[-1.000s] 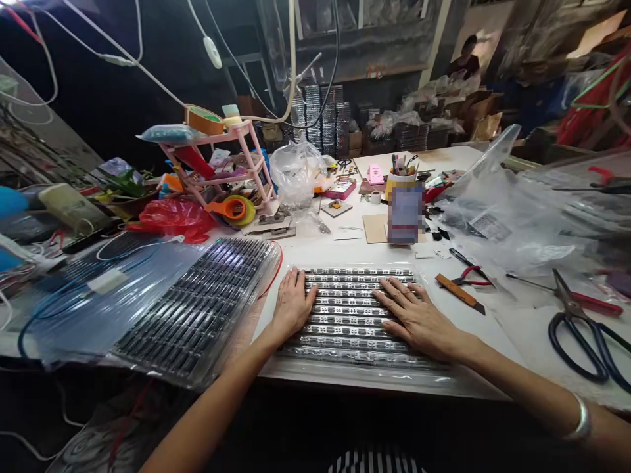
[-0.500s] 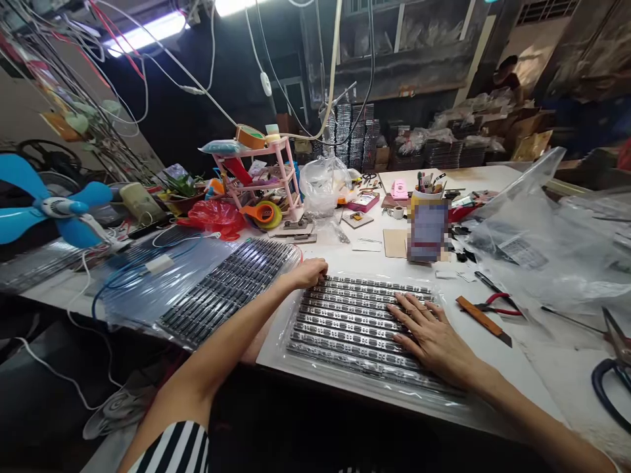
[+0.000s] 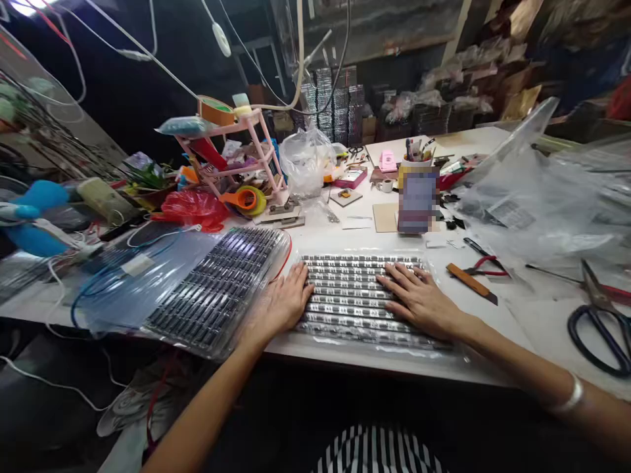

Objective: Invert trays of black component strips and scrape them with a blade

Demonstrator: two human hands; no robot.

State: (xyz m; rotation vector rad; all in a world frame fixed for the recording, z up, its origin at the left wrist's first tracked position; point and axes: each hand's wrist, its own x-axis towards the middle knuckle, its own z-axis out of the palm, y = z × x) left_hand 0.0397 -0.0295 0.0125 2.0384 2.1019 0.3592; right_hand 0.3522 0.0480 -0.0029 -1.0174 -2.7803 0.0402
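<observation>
A clear plastic tray (image 3: 345, 289) with rows of dark and silvery strip-like parts lies flat on the white table in front of me. My left hand (image 3: 288, 299) rests along the tray's left edge, fingers stretched out. Flat on the right part of the rows lies my right hand (image 3: 419, 297), its fingers spread. Left of my left hand is a second plastic tray (image 3: 211, 289) with rows of dark parts. What the parts are, I cannot tell.
On the right lie a wooden-handled blade (image 3: 472, 282), red-handled pliers (image 3: 488, 263) and large scissors (image 3: 599, 315), near crumpled clear plastic (image 3: 542, 190). A pink rack (image 3: 236, 157) stands at the back left, a blue fan (image 3: 37, 217) at far left. A pixelated upright object (image 3: 418, 200) stands behind the tray.
My left hand has moved from the tray's far left corner down to its left side, and its fingers have opened out. My right hand stays on the tray. The view has shifted.
</observation>
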